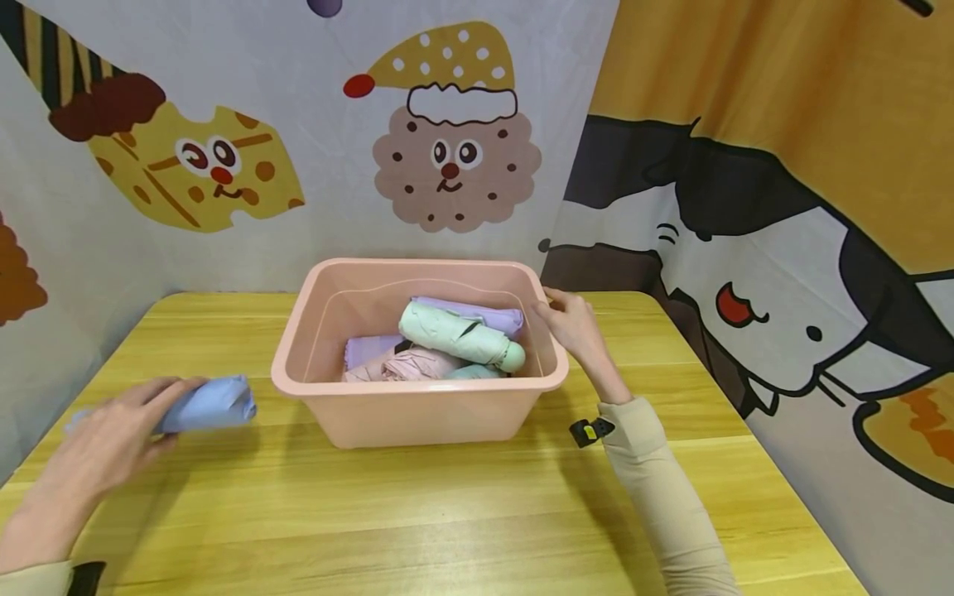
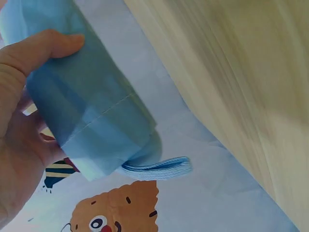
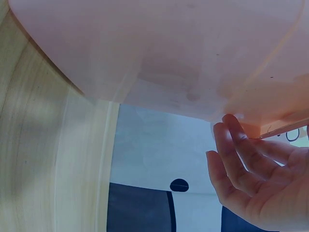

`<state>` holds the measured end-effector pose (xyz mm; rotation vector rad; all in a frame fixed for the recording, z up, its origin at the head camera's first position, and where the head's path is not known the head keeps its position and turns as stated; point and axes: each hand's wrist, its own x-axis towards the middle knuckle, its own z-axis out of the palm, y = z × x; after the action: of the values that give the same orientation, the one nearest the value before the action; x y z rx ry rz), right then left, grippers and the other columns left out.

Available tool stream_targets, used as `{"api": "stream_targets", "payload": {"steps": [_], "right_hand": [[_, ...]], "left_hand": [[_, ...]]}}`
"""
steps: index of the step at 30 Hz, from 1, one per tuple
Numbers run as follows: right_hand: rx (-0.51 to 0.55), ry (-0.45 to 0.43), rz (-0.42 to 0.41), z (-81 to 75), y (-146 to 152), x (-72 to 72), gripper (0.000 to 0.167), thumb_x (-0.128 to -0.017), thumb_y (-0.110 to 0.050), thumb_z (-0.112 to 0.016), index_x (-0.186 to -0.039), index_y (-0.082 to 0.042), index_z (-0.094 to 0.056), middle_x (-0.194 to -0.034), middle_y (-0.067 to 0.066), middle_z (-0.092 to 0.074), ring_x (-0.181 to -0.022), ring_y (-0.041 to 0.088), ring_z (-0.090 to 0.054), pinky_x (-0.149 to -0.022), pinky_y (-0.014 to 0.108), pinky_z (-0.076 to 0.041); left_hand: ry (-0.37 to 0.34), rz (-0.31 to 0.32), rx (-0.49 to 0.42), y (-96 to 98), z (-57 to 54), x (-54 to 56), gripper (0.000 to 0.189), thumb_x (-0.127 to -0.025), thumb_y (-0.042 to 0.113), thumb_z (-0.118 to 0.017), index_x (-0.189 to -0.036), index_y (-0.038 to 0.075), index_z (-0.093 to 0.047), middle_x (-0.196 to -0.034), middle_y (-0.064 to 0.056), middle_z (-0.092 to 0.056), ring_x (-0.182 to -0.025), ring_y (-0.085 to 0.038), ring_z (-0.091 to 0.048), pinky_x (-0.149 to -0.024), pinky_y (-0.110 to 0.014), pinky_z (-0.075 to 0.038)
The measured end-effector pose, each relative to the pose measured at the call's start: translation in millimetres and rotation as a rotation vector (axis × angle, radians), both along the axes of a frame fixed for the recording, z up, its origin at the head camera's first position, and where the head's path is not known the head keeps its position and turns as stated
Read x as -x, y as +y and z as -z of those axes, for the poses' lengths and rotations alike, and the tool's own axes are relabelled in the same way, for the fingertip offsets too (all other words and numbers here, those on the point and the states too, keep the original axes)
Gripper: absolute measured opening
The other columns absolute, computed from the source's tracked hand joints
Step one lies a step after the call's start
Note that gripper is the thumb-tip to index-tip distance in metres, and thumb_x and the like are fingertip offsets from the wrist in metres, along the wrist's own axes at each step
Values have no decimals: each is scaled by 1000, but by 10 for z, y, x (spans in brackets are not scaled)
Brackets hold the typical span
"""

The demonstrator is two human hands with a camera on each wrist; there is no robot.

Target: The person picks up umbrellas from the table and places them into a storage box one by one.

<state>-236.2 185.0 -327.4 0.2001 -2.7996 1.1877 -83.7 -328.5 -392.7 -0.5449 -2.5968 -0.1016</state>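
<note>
My left hand (image 1: 112,443) grips a folded blue umbrella (image 1: 212,406) above the left part of the table. In the left wrist view the thumb lies across the umbrella's cloth sleeve (image 2: 91,92), and a wrist loop (image 2: 159,167) hangs from its end. At the right rim of a pink plastic tub (image 1: 432,414), my right hand (image 1: 577,331) holds the edge, with fingers (image 3: 236,145) under the rim in the right wrist view. Inside the tub lie a mint green umbrella (image 1: 455,331) on top, purple umbrella (image 1: 492,316), pink umbrella (image 1: 417,364) and partly hidden teal one (image 1: 473,372).
The tub stands on a wooden table (image 1: 447,513), toward its back edge. Behind hangs a cloth backdrop (image 1: 328,182) with cartoon prints, and a yellow and white printed curtain (image 1: 745,83) covers the right side.
</note>
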Motion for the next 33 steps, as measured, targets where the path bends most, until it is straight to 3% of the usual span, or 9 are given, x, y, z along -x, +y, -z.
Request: {"api": "stream_targets", "payload": {"steps": [1,2,8,9,10,12,14,17,33], "right_hand": [[0,0,0,1,0,-1,50,-94,-32,-50,-137,-6,-51,-103,21,-67,-81,26,-63,-60,22,-49],[1,0,0,2,0,-3,50,-94,-32,-50,-137,-6,-51,-103,21,-67,-82,26,-63,-60,22,-49],[2,7,0,3,1,0,51,-94,-32,-50,-137,-6,-51,-103,21,-67,-82,27,-63,-60,23,-49],[1,8,0,3,2,0,51,-94,-32,-50,-137,-5,-51,-103,21,-67,-82,27,-63,-60,22,-49],[3,8,0,3,2,0,51,-94,-32,-51,-137,-5,-51,-103,21,-67,-82,27,-63,-60,23,-49],[5,7,-2,2,3,-2,51,-94,-32,-51,-137,-5,-50,-103,22,-67,-81,27,-64,-60,23,-50],[3,8,-5,4,5,-3,51,-94,-32,-51,-137,-4,-50,-103,22,-67,-81,27,-64,-60,23,-50],[1,10,-8,3,5,-6,51,-94,-32,-50,-137,-4,-50,-103,22,-68,-81,28,-65,-60,23,-51],[22,-2,-8,12,7,-5,51,-94,-31,-51,-138,-5,-49,-103,22,-67,-82,28,-65,-60,23,-52]], "left_hand": [[27,10,-9,-2,-9,1,82,-42,-2,-88,-117,6,-54,-101,-24,-62,-79,-45,-61,-67,-60,-48],[51,19,-12,-8,-14,4,69,-56,8,-88,-116,6,-54,-100,-23,-62,-79,-45,-61,-67,-60,-47],[110,14,-43,-20,-75,-11,75,-54,4,-86,-121,6,-53,-104,-24,-60,-85,-49,-57,-77,-63,-42],[112,10,-47,-18,-87,-17,91,-38,-5,-84,-123,6,-52,-106,-25,-59,-88,-50,-55,-79,-63,-41],[116,6,-47,-18,-97,-20,92,-39,-6,-84,-124,5,-51,-107,-25,-58,-90,-50,-54,-82,-63,-40],[134,10,-40,-21,-110,-23,65,-70,12,-81,-126,5,-50,-109,-25,-57,-92,-49,-52,-84,-63,-39],[158,9,-32,-19,-127,-24,49,-94,39,-56,-128,5,-49,-111,-25,-57,-93,-49,-51,-85,-64,-38],[198,0,-21,-11,-161,-26,83,-89,63,-3,-128,6,-50,-112,-24,-57,-93,-48,-51,-84,-64,-40],[368,38,-7,122,-413,50,74,-98,56,-11,-122,3,-57,-115,-25,-60,-99,-46,-54,-81,-64,-44]]}}
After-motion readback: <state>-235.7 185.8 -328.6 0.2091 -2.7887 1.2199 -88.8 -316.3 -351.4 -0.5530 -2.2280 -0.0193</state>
